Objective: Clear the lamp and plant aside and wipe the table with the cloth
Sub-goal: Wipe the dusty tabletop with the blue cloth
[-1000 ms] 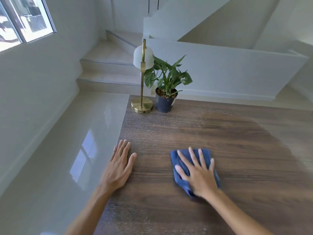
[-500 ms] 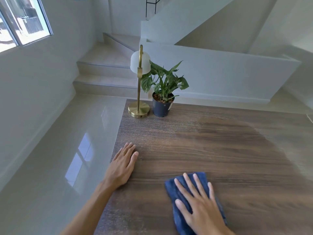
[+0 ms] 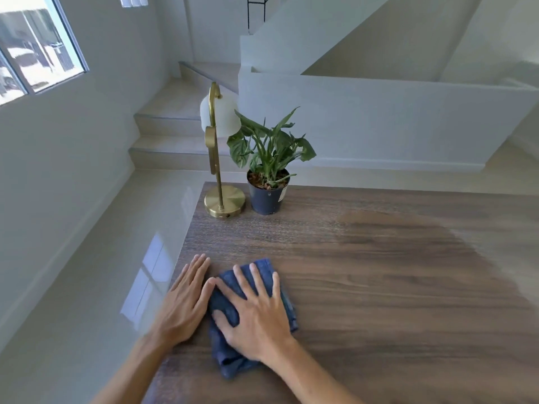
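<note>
A blue cloth lies bunched on the dark wooden table near its left edge. My right hand presses flat on the cloth with fingers spread. My left hand rests flat on the bare wood at the table's left edge, its thumb side touching the cloth. At the table's far left corner stands a brass lamp with a white globe shade. A green plant in a dark pot stands right beside the lamp, on its right.
The table's left edge drops to a glossy tiled floor. Beyond the far edge are steps and a white stair wall. A window is at the upper left. Sun glare washes the table's right side.
My right hand has slid the cloth leftwards across the table until it meets my left hand. The left hand has stayed at the left edge. Lamp and plant have not moved.
</note>
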Demonstrator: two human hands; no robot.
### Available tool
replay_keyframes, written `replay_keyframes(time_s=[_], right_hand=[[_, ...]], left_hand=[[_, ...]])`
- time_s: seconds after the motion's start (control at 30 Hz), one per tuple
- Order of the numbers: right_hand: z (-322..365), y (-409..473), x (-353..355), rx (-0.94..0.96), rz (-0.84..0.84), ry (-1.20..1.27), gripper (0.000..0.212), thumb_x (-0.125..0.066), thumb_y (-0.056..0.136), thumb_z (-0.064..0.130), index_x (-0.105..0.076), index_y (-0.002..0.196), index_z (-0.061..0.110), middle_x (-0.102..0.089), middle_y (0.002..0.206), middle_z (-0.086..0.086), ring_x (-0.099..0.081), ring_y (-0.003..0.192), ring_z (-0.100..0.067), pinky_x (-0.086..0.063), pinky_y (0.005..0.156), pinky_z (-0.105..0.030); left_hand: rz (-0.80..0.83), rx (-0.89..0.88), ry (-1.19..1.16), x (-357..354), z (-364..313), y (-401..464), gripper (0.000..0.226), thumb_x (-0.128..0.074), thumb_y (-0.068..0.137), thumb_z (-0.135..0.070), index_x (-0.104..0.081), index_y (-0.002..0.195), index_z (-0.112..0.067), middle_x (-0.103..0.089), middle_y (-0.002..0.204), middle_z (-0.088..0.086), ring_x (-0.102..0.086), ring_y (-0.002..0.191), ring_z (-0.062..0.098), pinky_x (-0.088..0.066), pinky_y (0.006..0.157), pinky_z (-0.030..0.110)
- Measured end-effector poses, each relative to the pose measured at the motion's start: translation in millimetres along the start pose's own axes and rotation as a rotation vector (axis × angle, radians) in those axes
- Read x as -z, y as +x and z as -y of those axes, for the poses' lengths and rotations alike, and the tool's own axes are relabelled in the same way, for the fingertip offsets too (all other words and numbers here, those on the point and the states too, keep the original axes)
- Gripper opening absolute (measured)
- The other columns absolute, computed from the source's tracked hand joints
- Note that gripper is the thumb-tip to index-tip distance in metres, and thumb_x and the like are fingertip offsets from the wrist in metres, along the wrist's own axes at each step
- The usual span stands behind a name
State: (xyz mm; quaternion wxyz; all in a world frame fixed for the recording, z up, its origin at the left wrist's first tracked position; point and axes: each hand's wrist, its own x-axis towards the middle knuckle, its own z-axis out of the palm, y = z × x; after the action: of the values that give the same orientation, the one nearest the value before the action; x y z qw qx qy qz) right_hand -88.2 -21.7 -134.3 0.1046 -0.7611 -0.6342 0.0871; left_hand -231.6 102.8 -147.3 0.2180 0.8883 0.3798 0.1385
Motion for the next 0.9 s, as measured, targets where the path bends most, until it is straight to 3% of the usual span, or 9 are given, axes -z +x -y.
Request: replay_keyframes(time_s=[0.13, 0.23, 0.3, 0.47, 0.57, 0.67, 0.77, 0.83, 0.9], right_hand=[[-88.9, -69.6, 21.7, -0.146, -0.029, -0.071, 0.070, -0.025, 0.088, 0.081, -0.018, 0.153, 0.055, -0.010, 0.167, 0.013, 0.002, 0.155, -0.018, -0.003, 0.118, -0.062], [-164.4, -35.0, 49.1, -0.417, 0.004, -0.129, 0.074, -0.012, 0.086, 0.084, -0.006, 0.153, 0.055, -0.004, 0.168, 0.010, 0.004, 0.155, -0.023, -0.002, 0.118, -0.066], [-190.2, 19.8, 60.0, -0.493, 0.027, -0.101, 0.073, -0.009, 0.087, 0.082, 0.002, 0.154, 0.053, 0.004, 0.169, 0.007, 0.012, 0.154, -0.027, 0.003, 0.115, -0.070], [-119.6, 112.4, 29.1, -0.271, 0.011, -0.047, 0.074, -0.013, 0.089, 0.077, -0.008, 0.157, 0.046, 0.002, 0.169, 0.000, 0.014, 0.153, -0.032, 0.009, 0.112, -0.072], [-81.6, 58.1, 21.1, -0.032, 0.007, -0.016, 0.070, -0.024, 0.091, 0.074, -0.014, 0.156, 0.048, -0.003, 0.169, 0.004, 0.010, 0.155, -0.026, 0.008, 0.116, -0.066], [-131.4, -24.1, 25.9, 0.057, -0.013, -0.044, 0.069, -0.032, 0.089, 0.078, -0.022, 0.153, 0.053, -0.012, 0.167, 0.012, -0.002, 0.155, -0.018, -0.005, 0.119, -0.062], [-232.8, -57.0, 56.4, -0.206, -0.026, -0.169, 0.071, -0.020, 0.085, 0.085, -0.016, 0.151, 0.058, -0.009, 0.166, 0.015, -0.008, 0.155, -0.020, -0.014, 0.117, -0.063], [-301.4, -36.7, 84.7, -0.449, 0.073, -0.155, 0.073, -0.005, 0.082, 0.086, 0.001, 0.151, 0.061, 0.009, 0.166, 0.015, 0.011, 0.154, -0.019, -0.003, 0.119, -0.063], [-337.5, 14.4, 104.6, -0.597, 0.079, -0.093, 0.072, -0.006, 0.084, 0.083, 0.004, 0.151, 0.058, 0.013, 0.167, 0.011, 0.019, 0.153, -0.023, 0.003, 0.117, -0.067]], left_hand=[[0.077, -0.063, 0.147, 2.4, -6.3, 22.4, 0.084, 0.004, 0.090, -0.070, -0.009, 0.156, -0.019, -0.002, 0.163, -0.006, 0.010, 0.148, 0.000, 0.013, 0.118, 0.018], [0.085, -0.052, 0.137, -6.5, -23.8, 32.2, 0.079, 0.001, 0.093, -0.068, -0.004, 0.156, -0.022, 0.004, 0.163, -0.008, 0.017, 0.145, -0.005, 0.013, 0.119, 0.020], [0.054, -0.050, 0.132, -14.9, -37.3, 38.4, 0.077, -0.001, 0.094, -0.066, -0.003, 0.156, -0.022, 0.005, 0.162, -0.010, 0.018, 0.144, -0.007, 0.013, 0.119, 0.019], [-0.007, 0.035, 0.039, -25.1, -41.2, 60.1, 0.079, -0.003, 0.093, -0.065, -0.010, 0.157, -0.019, -0.003, 0.163, -0.008, 0.012, 0.145, -0.009, 0.011, 0.117, 0.015], [-0.013, 0.027, 0.038, -25.3, -34.6, 68.9, 0.082, -0.002, 0.092, -0.067, -0.015, 0.156, -0.017, -0.009, 0.163, -0.006, 0.007, 0.146, -0.007, 0.008, 0.118, 0.015], [0.059, -0.063, 0.114, -29.6, -43.5, 72.3, 0.075, -0.006, 0.096, -0.065, -0.013, 0.156, -0.021, -0.007, 0.164, -0.008, 0.007, 0.148, -0.004, 0.005, 0.121, 0.022], [0.126, -0.123, 0.118, -33.5, -62.9, 82.3, 0.074, -0.009, 0.095, -0.068, -0.007, 0.156, -0.026, -0.001, 0.164, -0.010, 0.012, 0.146, -0.006, 0.006, 0.121, 0.023], [0.105, -0.110, 0.082, -41.0, -79.8, 91.0, 0.077, -0.010, 0.094, -0.069, -0.007, 0.157, -0.025, 0.000, 0.163, -0.012, 0.014, 0.144, -0.009, 0.009, 0.119, 0.019], [0.056, -0.078, 0.096, -48.8, -91.9, 98.1, 0.078, -0.008, 0.093, -0.069, -0.006, 0.157, -0.024, 0.002, 0.162, -0.012, 0.018, 0.143, -0.010, 0.012, 0.118, 0.017]])
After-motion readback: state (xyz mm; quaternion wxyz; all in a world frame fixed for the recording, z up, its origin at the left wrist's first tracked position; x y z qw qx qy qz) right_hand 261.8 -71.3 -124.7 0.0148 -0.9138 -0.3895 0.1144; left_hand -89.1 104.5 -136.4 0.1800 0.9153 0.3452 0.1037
